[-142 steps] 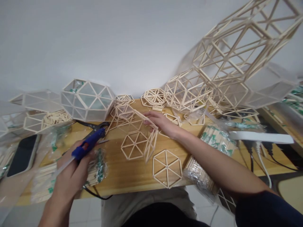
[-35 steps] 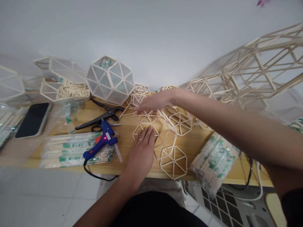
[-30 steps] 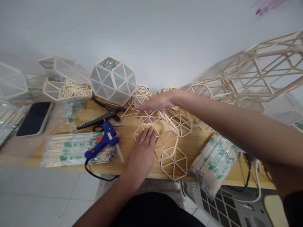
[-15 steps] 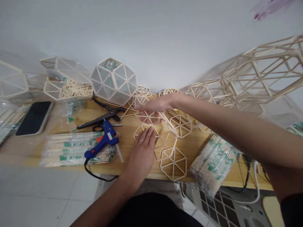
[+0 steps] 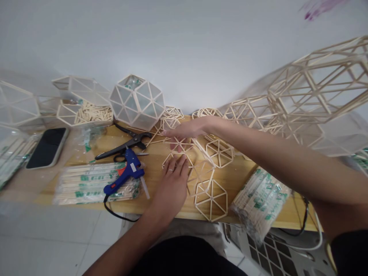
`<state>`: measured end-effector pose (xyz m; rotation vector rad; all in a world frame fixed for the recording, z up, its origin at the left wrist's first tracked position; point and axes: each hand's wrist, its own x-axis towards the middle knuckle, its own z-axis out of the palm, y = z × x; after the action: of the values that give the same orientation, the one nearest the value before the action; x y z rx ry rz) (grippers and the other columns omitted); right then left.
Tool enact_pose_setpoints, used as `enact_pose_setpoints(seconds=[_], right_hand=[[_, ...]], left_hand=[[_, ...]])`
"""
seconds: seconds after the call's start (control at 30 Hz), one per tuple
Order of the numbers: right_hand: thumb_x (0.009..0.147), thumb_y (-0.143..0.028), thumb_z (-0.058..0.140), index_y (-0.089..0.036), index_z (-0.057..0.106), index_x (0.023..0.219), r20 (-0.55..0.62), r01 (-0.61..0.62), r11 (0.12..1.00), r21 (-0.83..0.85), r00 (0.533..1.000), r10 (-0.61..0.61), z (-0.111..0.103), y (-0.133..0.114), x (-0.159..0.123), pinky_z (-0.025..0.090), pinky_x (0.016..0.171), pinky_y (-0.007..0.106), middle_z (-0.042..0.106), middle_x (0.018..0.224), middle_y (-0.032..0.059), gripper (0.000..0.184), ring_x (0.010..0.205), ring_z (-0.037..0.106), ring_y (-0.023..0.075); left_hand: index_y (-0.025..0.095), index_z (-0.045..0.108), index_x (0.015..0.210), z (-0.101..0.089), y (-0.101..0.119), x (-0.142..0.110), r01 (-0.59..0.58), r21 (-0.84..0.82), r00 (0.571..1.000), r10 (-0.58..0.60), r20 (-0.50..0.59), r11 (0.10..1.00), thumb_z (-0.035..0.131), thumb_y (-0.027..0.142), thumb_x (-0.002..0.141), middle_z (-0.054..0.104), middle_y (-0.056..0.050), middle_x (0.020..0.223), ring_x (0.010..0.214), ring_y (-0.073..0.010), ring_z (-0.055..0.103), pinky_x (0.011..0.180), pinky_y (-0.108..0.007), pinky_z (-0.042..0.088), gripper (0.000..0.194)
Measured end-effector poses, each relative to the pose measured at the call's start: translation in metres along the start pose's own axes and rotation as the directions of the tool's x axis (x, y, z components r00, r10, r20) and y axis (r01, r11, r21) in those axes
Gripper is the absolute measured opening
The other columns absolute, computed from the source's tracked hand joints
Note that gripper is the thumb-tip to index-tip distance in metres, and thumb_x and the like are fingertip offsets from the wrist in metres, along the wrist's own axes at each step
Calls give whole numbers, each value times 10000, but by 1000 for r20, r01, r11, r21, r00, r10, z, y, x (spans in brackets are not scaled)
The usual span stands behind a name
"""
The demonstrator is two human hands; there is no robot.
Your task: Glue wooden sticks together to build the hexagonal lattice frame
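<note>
My left hand lies palm down at the middle of the table. Its fingers are stretched out over a hexagonal stick frame, and a ring shows on one finger. Beyond it, my right hand reaches in from the right, with its thumb pointing left. Its lower fingers show behind the thin sticks of a raised stick frame and appear to grip it; the exact contact is partly hidden. More hexagonal stick frames join on the right, one standing at a tilt and another near the front edge.
Left of my hands are a blue glue gun, black scissors, bagged sticks and a phone. A covered polyhedron stands by the wall. On the right are another stick pack and a large stick lattice.
The camera view has shifted slightly. Both hands stay nearly where they were on the stick frames; the right fingers show a little less below the palm.
</note>
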<state>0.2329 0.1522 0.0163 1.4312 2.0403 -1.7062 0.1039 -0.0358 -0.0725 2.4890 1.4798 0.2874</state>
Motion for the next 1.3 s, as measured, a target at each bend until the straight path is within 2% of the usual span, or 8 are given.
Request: enact_pose_setpoints(seconds=[0.17, 0.37, 0.53, 0.67, 0.77, 0.9, 1.2, 1.3], right_hand=[[895, -806, 605, -239, 772, 815, 98, 36, 985, -167, 995, -20, -1, -3, 0, 604, 821, 472, 797, 876, 100, 597, 957, 757, 342], [820, -688, 788, -235, 780, 824, 70, 53, 996, -69, 996, -48, -1, -5, -6, 611, 818, 450, 806, 932, 100, 454, 951, 750, 321], [856, -715, 726, -229, 767, 763, 106, 91, 993, -72, 991, -83, 0, -5, -7, 616, 827, 475, 792, 894, 107, 496, 948, 741, 321], [874, -648, 742, -213, 772, 784, 111, 45, 998, -36, 993, -41, 0, -6, -6, 624, 827, 528, 789, 919, 134, 445, 949, 746, 351], [811, -615, 830, -217, 775, 783, 103, 27, 999, 20, 994, -29, 0, -7, -6, 633, 817, 517, 782, 855, 116, 402, 912, 750, 344], [813, -600, 840, -218, 781, 776, 120, 41, 999, 17, 992, -43, -2, -9, -9, 636, 819, 491, 753, 751, 86, 388, 865, 753, 318], [827, -534, 863, -212, 776, 727, 67, -10, 1000, 19, 998, 9, 2, -18, -15, 622, 830, 506, 743, 722, 74, 348, 799, 748, 295], [943, -573, 722, -210, 784, 750, 103, 1, 997, -76, 995, 7, 3, -18, -14, 619, 821, 474, 755, 742, 81, 416, 820, 748, 283]], left_hand=[[171, 493, 1574, -2, 4, 0, 64, 67, 998, -64, -9, 996, 433, 93, 1000, 490, -103, 1671, 1569, -386, 385, 1259, -656, 327, 582], [153, 499, 1576, -3, 5, 0, 61, 105, 998, -62, 7, 993, 453, 75, 981, 488, -77, 1674, 1560, -419, 385, 1263, -656, 334, 602], [172, 503, 1578, -1, 3, 2, 88, 99, 996, -90, 18, 991, 442, 97, 998, 492, -110, 1664, 1544, -436, 413, 1232, -755, 323, 588], [161, 525, 1552, 0, -1, 6, 16, 54, 1000, -16, 7, 998, 452, 42, 964, 530, -152, 1630, 1561, -348, 420, 1269, -634, 357, 604], [137, 528, 1535, -2, -2, 9, -12, 46, 1000, 12, 10, 999, 438, 17, 954, 539, -162, 1620, 1557, -318, 430, 1272, -568, 375, 600], [121, 510, 1539, -7, -1, 10, -5, 59, 999, 2, 48, 998, 411, -25, 919, 539, -145, 1625, 1541, -335, 448, 1251, -557, 399, 644], [85, 500, 1521, -11, 3, 11, 9, 45, 998, -12, 66, 999, 407, -65, 879, 540, -169, 1619, 1542, -336, 446, 1267, -559, 375, 666], [96, 512, 1509, -11, 4, 12, 15, 48, 997, -18, 72, 999, 403, -65, 888, 547, -168, 1613, 1529, -334, 466, 1258, -566, 390, 651]])
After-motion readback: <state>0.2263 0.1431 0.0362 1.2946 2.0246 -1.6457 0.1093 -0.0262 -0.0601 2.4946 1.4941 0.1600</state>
